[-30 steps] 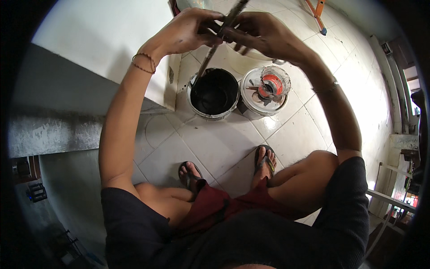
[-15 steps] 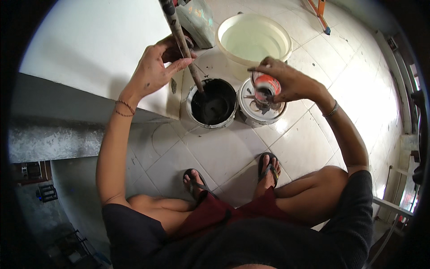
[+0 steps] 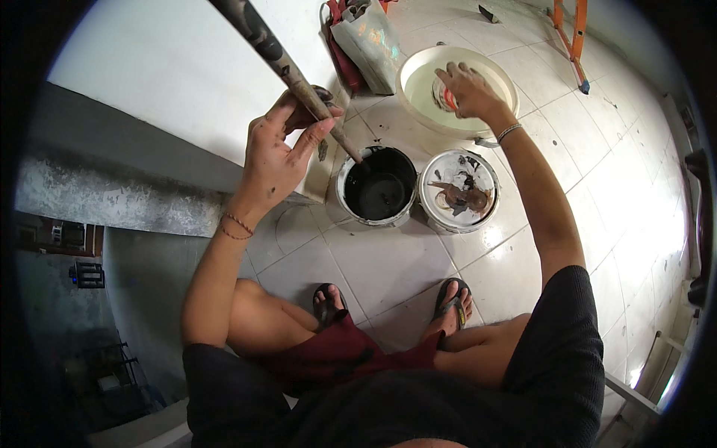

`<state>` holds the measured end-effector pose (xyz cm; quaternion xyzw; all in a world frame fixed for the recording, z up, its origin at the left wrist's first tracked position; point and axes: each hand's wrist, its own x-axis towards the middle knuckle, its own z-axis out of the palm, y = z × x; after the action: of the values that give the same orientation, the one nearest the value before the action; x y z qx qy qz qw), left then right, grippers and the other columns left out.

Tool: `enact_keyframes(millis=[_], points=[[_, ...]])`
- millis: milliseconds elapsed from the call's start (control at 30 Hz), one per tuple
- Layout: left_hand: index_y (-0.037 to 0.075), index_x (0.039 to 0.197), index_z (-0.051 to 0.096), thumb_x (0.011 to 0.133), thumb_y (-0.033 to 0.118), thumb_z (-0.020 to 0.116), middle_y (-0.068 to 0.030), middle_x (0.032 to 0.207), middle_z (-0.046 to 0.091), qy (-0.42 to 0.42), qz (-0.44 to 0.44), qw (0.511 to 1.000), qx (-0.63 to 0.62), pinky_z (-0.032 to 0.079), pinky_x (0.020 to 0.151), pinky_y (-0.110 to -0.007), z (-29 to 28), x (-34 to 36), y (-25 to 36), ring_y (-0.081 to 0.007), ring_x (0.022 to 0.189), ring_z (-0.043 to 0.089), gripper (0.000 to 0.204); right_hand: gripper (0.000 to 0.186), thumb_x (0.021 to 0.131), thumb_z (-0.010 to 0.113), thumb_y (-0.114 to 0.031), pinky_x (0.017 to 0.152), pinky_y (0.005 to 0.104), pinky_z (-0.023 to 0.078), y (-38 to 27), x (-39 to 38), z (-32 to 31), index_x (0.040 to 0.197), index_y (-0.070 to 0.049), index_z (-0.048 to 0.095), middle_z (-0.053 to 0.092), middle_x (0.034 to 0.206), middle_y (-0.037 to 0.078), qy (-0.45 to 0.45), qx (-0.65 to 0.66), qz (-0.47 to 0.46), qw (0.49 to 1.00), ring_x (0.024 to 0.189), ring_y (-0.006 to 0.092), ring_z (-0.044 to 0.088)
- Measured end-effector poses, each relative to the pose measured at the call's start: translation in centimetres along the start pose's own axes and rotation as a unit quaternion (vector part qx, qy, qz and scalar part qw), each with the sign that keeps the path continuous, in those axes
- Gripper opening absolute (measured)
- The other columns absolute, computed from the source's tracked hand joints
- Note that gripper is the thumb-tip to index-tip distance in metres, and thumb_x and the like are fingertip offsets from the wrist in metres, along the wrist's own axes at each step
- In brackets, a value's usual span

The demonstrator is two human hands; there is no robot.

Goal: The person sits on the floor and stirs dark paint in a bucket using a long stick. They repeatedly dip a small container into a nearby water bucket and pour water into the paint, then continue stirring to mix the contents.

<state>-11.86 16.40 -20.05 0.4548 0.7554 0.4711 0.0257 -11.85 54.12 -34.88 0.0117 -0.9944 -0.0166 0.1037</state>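
Observation:
My left hand (image 3: pixel 272 160) is closed around a long stained stick (image 3: pixel 308 95), which slants down into a bucket (image 3: pixel 340 193). Dark black paint (image 3: pixel 382 197) lies in the bucket around the stick's lower end. Over the large cream tub (image 3: pixel 402 95) of water, my right hand (image 3: pixel 476 97) grips a small red and white can (image 3: pixel 444 97) from above. The can is partly covered by my fingers; whether it touches the water I cannot tell. Beside the black paint stands a lidded pail (image 3: pixel 435 218) with brown and black smears on its white top.
A white block-like wall (image 3: pixel 172 97) rises close on the left. Behind the bucket, a grey bag (image 3: pixel 367 48) leans beside a dark red cloth (image 3: pixel 340 56). An orange ladder leg (image 3: pixel 573 48) stands at the far right. My sandalled feet rest on the tiled floor (image 3: pixel 388 261).
My right hand has carried the can from above the lidded pail to over the water tub, uncovering the smeared lid. My left hand still holds the stick in the bucket. The view has shifted.

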Motion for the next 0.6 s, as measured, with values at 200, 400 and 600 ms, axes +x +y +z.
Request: enact_keyframes(millis=[200, 400, 600], points=[[-0.003, 0.117, 0.063, 0.099, 0.008, 0.068, -0.0111, 0.107, 0.076, 0.092, 0.041, 0.994, -0.031, 0.057, 0.091, -0.029, 0.4, -1.2, -0.8, -0.0164, 0.101, 0.072, 0.022, 0.077, 0.054, 0.092, -0.004, 0.106, 0.0469, 0.05, -0.5, 0.9, 2.3, 0.125, -0.009, 0.064, 0.058, 0.133, 0.013, -0.103, -0.074, -0.041, 0.991, 0.131, 0.0355, 0.053], [-0.003, 0.116, 0.064, 0.098, 0.007, 0.07, -0.0109, 0.107, 0.076, 0.11, 0.045, 0.992, -0.048, 0.057, 0.091, -0.03, 0.4, -1.6, -1.3, -0.0164, 0.101, 0.073, 0.021, 0.076, 0.053, 0.091, -0.002, 0.107, 0.0464, 0.049, -0.8, 1.3, 3.4, 0.123, -0.009, 0.064, 0.059, 0.134, 0.008, -0.096, -0.052, -0.046, 0.993, 0.132, 0.0336, 0.053], [-0.002, 0.114, 0.066, 0.097, 0.008, 0.071, -0.009, 0.104, 0.077, 0.096, 0.055, 0.994, -0.025, 0.058, 0.088, -0.03, 0.2, -1.8, -1.8, -0.0161, 0.096, 0.075, 0.02, 0.09, 0.051, 0.091, -0.005, 0.108, 0.0464, 0.048, 0.0, 1.2, 4.2, 0.135, -0.008, 0.06, 0.056, 0.142, 0.011, -0.102, 0.088, 0.003, 0.991, 0.131, 0.0341, 0.055]])
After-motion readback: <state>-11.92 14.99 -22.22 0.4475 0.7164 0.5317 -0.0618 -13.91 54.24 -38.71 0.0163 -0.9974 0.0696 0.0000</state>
